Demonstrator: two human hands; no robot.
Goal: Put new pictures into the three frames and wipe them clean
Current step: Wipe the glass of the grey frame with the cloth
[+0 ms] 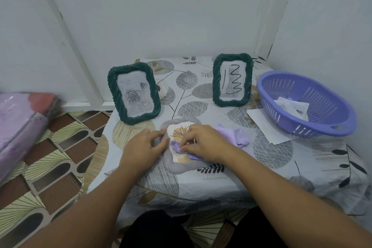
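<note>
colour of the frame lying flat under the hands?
Pale grey frame with a twisted-rope rim; the two standing ones are dark green. Head view, the only one.

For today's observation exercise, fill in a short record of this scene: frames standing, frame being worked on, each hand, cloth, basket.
Frames standing: two green frames, upright
Frame lying flat: grey frame
Left hand: steadies the grey frame's left edge
Right hand: presses purple cloth on the picture
Basket: purple, at right, holds papers
</note>
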